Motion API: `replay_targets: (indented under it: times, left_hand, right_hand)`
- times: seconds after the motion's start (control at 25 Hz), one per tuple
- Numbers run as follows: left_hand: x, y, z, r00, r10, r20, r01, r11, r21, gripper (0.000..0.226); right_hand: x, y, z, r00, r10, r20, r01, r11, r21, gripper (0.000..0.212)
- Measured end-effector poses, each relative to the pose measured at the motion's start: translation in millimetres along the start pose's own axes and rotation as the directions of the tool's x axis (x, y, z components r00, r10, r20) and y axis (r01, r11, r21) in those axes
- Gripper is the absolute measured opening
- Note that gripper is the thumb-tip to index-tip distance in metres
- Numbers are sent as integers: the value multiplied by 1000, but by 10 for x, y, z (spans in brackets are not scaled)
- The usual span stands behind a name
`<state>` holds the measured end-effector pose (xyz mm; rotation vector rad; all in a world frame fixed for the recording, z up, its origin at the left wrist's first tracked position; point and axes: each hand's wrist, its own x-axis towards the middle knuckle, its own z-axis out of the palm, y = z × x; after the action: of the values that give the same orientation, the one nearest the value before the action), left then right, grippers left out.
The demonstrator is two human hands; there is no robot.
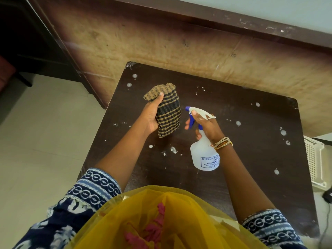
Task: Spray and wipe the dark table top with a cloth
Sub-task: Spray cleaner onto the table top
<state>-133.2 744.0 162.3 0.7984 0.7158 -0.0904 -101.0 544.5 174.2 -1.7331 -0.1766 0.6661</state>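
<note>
The dark table top [242, 133] fills the middle of the view and is dotted with several white spots and smears. My left hand [151, 115] grips a folded checked cloth [168, 112], tan and black, held above the table's left-centre. My right hand [206, 124] holds a white spray bottle [203, 155] by its neck, with fingers at the blue trigger. The blue nozzle points left toward the cloth. The bottle is tilted and lifted off the table.
A cardboard-covered panel [179, 47] stands against the table's far edge. A white perforated basket [315, 159] sits at the right, a black cable [327, 196] below it. Pale tiled floor [45, 141] lies to the left, dark furniture [27, 42] at top left.
</note>
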Motion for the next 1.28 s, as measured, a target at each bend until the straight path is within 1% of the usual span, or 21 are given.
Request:
replay_targets:
  times: [0.12,0.24,0.4,0.56,0.64,0.8,0.84,0.92,1.0,1.04,1.12,1.2,1.28]
  left_hand:
    - [28,-29,38,1000,-12,3,12,1000,4,36]
    - [59,-94,91,999,-32,5,32,999,16,40]
    - [108,-176,159,998,-57,-5,58,998,30,39]
    - [185,-227,217,998,-67,-16,68,997,32,40]
    - [218,-252,250,997,-75,-23,76,996,36,42]
    - [267,-305,304,996,-84,-38,85,996,41,42]
    - [277,-317,318,995,-87,-40,88,995,39,42]
    - [301,-342,335,995,-92,-48,94,995,38,42]
    - [313,-372,353,994,-93,-50,95,994,46,42]
    - [317,-384,365,994,-91,-53,93,994,52,41]
    - [316,-401,380,994,-88,-66,92,994,65,40]
    - [309,-427,398,993,-92,-78,98,992,78,41]
    - [293,-465,419,991,-92,-93,101,990,98,43]
  right_hand:
    - [25,13,-90,998,-36,-44,37,999,13,26]
    - [88,58,-240,985,-67,-157,73,997,33,24]
    - [231,65,-499,943,-108,-314,118,993,12,37]
    - [366,-57,-764,898,-138,-417,173,984,48,28]
    - [429,-80,-897,874,-120,-472,171,983,68,26]
    - [491,-61,-1123,811,-66,-581,177,975,136,11]
    - [490,-46,-1164,797,-52,-602,178,972,151,11]
    - [492,17,-1227,771,-21,-637,178,967,183,18]
    - [480,104,-1281,754,38,-655,158,958,238,19]
    - [461,151,-1303,755,56,-653,151,955,257,19]
    - [407,244,-1318,772,41,-635,145,960,238,23]
    - [347,323,-1322,792,19,-610,122,975,188,35]
    - [302,428,-1302,794,60,-605,43,987,154,51]
